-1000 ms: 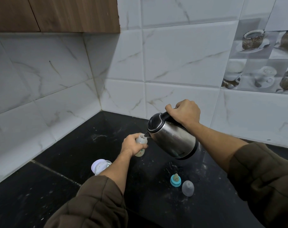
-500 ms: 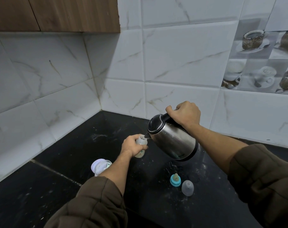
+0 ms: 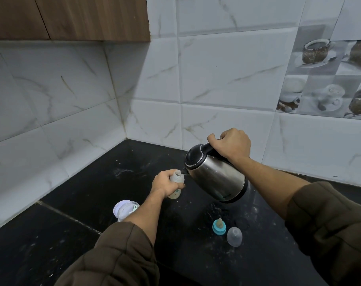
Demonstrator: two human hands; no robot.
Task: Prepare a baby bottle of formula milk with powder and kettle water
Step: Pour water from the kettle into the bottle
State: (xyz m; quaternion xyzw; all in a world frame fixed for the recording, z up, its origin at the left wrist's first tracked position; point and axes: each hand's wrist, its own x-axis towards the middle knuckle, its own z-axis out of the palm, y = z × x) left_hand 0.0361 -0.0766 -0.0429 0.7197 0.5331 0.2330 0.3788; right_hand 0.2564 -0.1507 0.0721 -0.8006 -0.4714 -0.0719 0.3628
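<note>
Head view, and it's the pour. The right hand point(image 3: 232, 145) is wrapped round the black handle of the steel kettle point(image 3: 216, 178), fingers point(image 3: 214, 139) clamped tight on top. The kettle hangs in the air above the table point(image 3: 82, 193), tipped down to the left, with its spout right at the mouth of the bottle point(image 3: 177, 178). The left hand point(image 3: 165, 184) grips the bottle round its middle, fingers point(image 3: 176, 185) curled across the front. Whether the base sits on the table I can't tell.

That kettle looks the heavier item, a metal body with water inside, and probably hot, so the handle is the only sensible place to hold it. The weight sits well out from the wrist, so the tilt needs a firm grip. The bottle is small, light plastic with a narrow mouth. It would likely tip without a hand round it, and a grip below the neck keeps skin away from the stream. Its wall may warm up and could get slippery if water runs over.

Near the front of the table the teat point(image 3: 219, 227) in its blue ring stands just beside a clear cap point(image 3: 234, 236), both off the bottle. A white tub point(image 3: 125, 209), lid open, sits left of the forearm, probably the powder.
</note>
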